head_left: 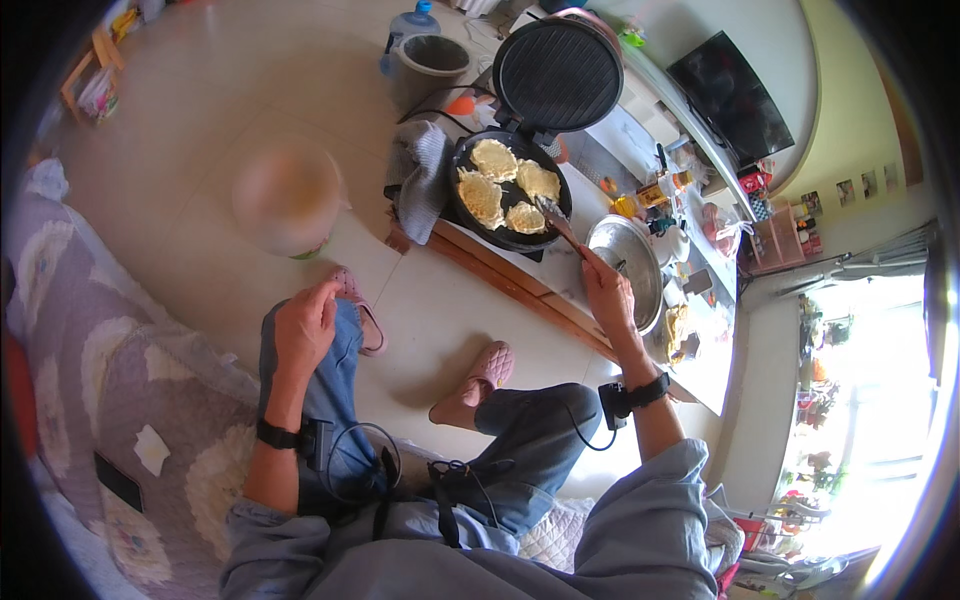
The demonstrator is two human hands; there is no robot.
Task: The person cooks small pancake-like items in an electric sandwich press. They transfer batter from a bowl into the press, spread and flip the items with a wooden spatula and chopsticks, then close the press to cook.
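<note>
My right hand [609, 291] grips the handle of a spatula [561, 223], whose blade meets the edge of a pale flatbread [525, 218] on a round electric griddle [512, 241]. Several more flatbreads [480, 198] lie on the black plate. The griddle's ridged lid [558, 75] stands raised behind it. A large metal bowl [646, 294] sits beside my right hand, partly behind it. My left hand [306, 324] rests on my left knee, its fingers bent together; whether anything is between them cannot be told.
A grey cloth [421, 176] hangs over the corner of the low table [559, 319]. Bottles [651, 196] stand beyond the bowl. A bucket [429, 64] and a water jug [412, 24] are behind the griddle. A blurred round container [287, 196] is on the floor; a phone [118, 481] lies on the quilted cover.
</note>
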